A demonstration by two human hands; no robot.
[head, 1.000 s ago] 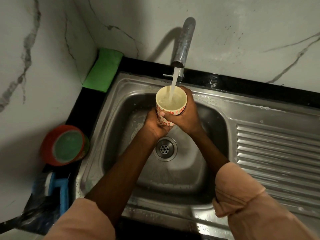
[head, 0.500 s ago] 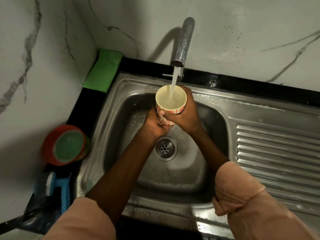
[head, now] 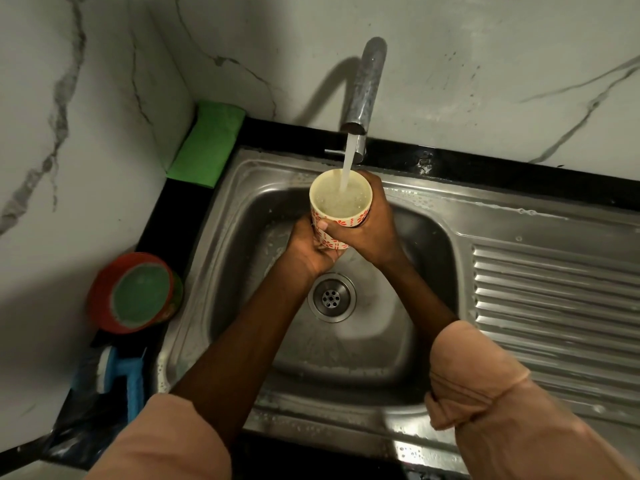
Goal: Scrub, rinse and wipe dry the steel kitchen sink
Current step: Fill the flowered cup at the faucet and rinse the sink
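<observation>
Currently both hands, left hand (head: 308,249) and right hand (head: 369,225), are gripping the upright cup (head: 337,206), filling at twelve o'clock above the sink (head: 242,220) drain (head: 331,297).

No readable text, brand, number or sign anywhere. The cup (head: 341,206) carries only a red-orange flower-like print, no lettering. The round orange tub (head: 133,292) at left shows no label that can be made out.

Views: one, head-worn, wide-angle.
Position: above the sink (head: 433,202), at its near edge.
Direction: forward and steeply down, toward the tap (head: 363,84) and wall corner.
Range: close; forearms fill the lower frame.
Overlap: none.
</observation>
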